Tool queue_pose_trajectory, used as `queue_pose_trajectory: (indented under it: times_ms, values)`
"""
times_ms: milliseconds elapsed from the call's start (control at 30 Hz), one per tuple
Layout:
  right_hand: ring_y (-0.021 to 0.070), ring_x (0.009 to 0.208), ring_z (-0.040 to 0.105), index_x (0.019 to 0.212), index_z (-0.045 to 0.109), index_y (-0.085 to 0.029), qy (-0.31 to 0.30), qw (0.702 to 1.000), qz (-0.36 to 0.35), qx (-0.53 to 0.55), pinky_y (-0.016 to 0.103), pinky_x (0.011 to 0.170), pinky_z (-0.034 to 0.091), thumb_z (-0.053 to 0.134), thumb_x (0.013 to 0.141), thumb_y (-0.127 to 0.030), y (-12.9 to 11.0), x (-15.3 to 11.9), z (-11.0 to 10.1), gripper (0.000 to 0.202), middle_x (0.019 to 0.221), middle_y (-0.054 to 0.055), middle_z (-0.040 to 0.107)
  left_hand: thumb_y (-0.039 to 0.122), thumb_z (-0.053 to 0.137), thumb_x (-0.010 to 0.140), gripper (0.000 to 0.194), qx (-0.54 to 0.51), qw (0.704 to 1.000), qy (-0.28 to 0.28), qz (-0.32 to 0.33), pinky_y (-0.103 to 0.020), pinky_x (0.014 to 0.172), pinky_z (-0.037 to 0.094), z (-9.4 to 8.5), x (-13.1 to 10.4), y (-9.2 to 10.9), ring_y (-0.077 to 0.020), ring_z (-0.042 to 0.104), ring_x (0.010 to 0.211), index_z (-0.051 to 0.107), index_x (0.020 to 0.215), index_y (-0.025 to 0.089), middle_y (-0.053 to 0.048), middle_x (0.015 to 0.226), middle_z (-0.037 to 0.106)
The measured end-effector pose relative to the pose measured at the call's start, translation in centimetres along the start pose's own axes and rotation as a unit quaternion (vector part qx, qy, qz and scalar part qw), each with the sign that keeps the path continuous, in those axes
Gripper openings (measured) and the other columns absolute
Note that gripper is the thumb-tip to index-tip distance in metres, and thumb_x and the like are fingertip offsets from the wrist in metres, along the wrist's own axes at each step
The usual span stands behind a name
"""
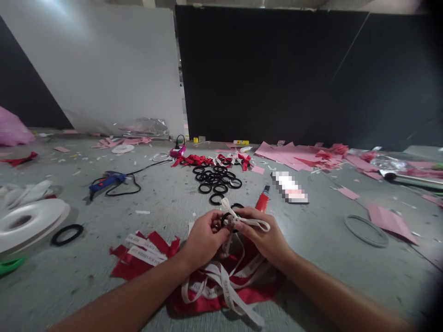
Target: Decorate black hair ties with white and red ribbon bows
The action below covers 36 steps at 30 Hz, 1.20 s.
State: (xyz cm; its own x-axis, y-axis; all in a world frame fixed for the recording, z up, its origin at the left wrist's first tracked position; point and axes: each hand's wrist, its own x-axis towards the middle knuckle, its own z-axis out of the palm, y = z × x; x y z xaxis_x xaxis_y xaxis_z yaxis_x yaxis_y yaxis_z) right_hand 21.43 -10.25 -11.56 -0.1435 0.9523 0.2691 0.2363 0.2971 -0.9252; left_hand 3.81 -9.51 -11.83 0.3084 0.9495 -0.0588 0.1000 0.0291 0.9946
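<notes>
Close in front of me, my left hand [207, 236] pinches a black ring [224, 218] with a white printed ribbon [259, 224] knotted on it. From the other side, the fingers of my right hand [268, 235] press on the knot, where the ribbon forms a loop to the right. Part of the ring is hidden by my fingers. Below my hands lies a heap of red ribbon [197, 304] and white ribbon strips with printed lettering [226, 288]. More cut red and white strips [147, 253] lie to the left of my left hand.
Several black rings [220, 188] and red bows [195, 160] lie ahead. A red-handled cutter [263, 202] is just beyond my right hand. To the left are a blue glue gun [107, 182], a white ribbon roll [51, 210] and green scissor handles [12, 265]. Pink paper [290, 157] lies along the black panel.
</notes>
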Motion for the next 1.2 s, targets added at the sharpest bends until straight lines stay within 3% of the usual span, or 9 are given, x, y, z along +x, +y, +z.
queue_pose_trajectory:
  times_ms: [100, 300, 433, 533, 667, 767, 867, 1000, 1200]
  values:
    - [0.0184, 0.076, 0.063, 0.092, 0.071, -0.017, 0.024, 1.000, 0.005, -0.003, 0.029, 0.067, 0.048, 0.068, 0.082, -0.040, -0.1, 0.2, 0.1, 0.025, 0.086, 0.005, 0.070, 0.044, 0.064, 0.081, 0.034, 0.000, 1.000, -0.019, 0.014, -0.021, 0.038, 0.047, 0.0, -0.1, -0.3, -0.0102, 0.054, 0.045, 0.058, 0.102, 0.018, 0.002, 0.070, 0.058]
    - [0.0215, 0.089, 0.065, 0.099, 0.074, -0.019, 0.056, 0.997, 0.039, 0.027, 0.033, 0.080, 0.048, 0.069, 0.082, -0.042, 0.2, 0.5, 0.1, 0.029, 0.097, 0.005, 0.073, 0.042, 0.058, 0.086, 0.029, 0.043, 0.997, -0.040, 0.046, -0.020, 0.040, 0.042, -0.2, 0.0, -0.9, -0.0107, 0.054, 0.042, 0.057, 0.105, 0.020, 0.002, 0.067, 0.060]
    - [0.0184, 0.074, 0.063, 0.094, 0.073, -0.017, 0.094, 0.990, 0.069, 0.083, 0.030, 0.065, 0.047, 0.073, 0.077, -0.043, 1.0, 0.7, -0.4, 0.031, 0.086, 0.005, 0.072, 0.038, 0.059, 0.085, 0.034, 0.069, 0.994, -0.028, 0.074, -0.023, 0.047, 0.044, -0.2, 0.1, -0.8, -0.0114, 0.057, 0.049, 0.054, 0.113, 0.020, -0.002, 0.084, 0.064]
    - [0.0150, 0.060, 0.058, 0.087, 0.070, -0.016, 0.146, 0.979, 0.083, 0.117, 0.028, 0.053, 0.044, 0.076, 0.073, -0.045, 1.4, 2.1, -2.0, 0.033, 0.075, 0.004, 0.068, 0.033, 0.059, 0.085, 0.040, 0.097, 0.989, -0.017, 0.110, -0.025, 0.061, 0.048, -0.3, 0.0, -0.8, -0.0133, 0.059, 0.065, 0.050, 0.121, 0.021, -0.005, 0.100, 0.064]
    - [0.0163, 0.072, 0.063, 0.081, 0.066, -0.017, 0.196, 0.971, 0.089, 0.107, 0.026, 0.059, 0.048, 0.077, 0.070, -0.048, 2.0, 6.8, -5.9, 0.034, 0.082, 0.005, 0.068, 0.028, 0.058, 0.084, 0.046, 0.118, 0.984, -0.022, 0.135, -0.030, 0.074, 0.047, -0.3, -0.1, -1.2, -0.0132, 0.056, 0.070, 0.045, 0.129, 0.021, -0.007, 0.113, 0.058]
    - [0.0126, 0.070, 0.061, 0.078, 0.063, -0.015, 0.220, 0.964, 0.133, 0.070, 0.022, 0.056, 0.047, 0.071, 0.081, -0.040, 2.9, 12.0, -9.1, 0.026, 0.081, 0.004, 0.065, 0.025, 0.056, 0.084, 0.047, 0.122, 0.983, -0.038, 0.132, -0.031, 0.075, 0.045, -0.3, -0.1, -1.4, -0.0123, 0.054, 0.069, 0.043, 0.130, 0.023, -0.006, 0.116, 0.055]
    - [0.0138, 0.077, 0.063, 0.099, 0.062, -0.013, 0.200, 0.957, 0.211, 0.025, 0.028, 0.066, 0.053, 0.061, 0.092, -0.031, 4.0, 17.1, -11.4, 0.020, 0.095, 0.005, 0.065, 0.024, 0.053, 0.085, 0.043, 0.121, 0.985, -0.053, 0.115, -0.032, 0.075, 0.045, -0.4, 0.0, -1.4, -0.0127, 0.053, 0.068, 0.044, 0.127, 0.025, -0.005, 0.114, 0.055]
    - [0.0201, 0.096, 0.063, 0.118, 0.058, -0.015, 0.159, 0.937, 0.311, -0.022, 0.039, 0.081, 0.055, 0.059, 0.093, -0.032, 5.4, 22.3, -12.8, 0.030, 0.116, 0.009, 0.062, 0.023, 0.051, 0.085, 0.041, 0.122, 0.985, -0.082, 0.094, -0.032, 0.071, 0.044, -0.6, 0.1, -1.1, -0.0147, 0.054, 0.069, 0.046, 0.126, 0.025, -0.007, 0.115, 0.056]
    - [0.0213, 0.101, 0.062, 0.121, 0.057, -0.017, 0.129, 0.909, 0.389, -0.071, 0.042, 0.085, 0.054, 0.057, 0.094, -0.032, 7.1, 26.9, -13.2, 0.031, 0.122, 0.010, 0.059, 0.019, 0.053, 0.078, 0.046, 0.115, 0.989, -0.074, 0.063, -0.031, 0.066, 0.043, -0.2, 0.5, -1.2, -0.0198, 0.058, 0.077, 0.052, 0.123, 0.021, -0.012, 0.120, 0.057]
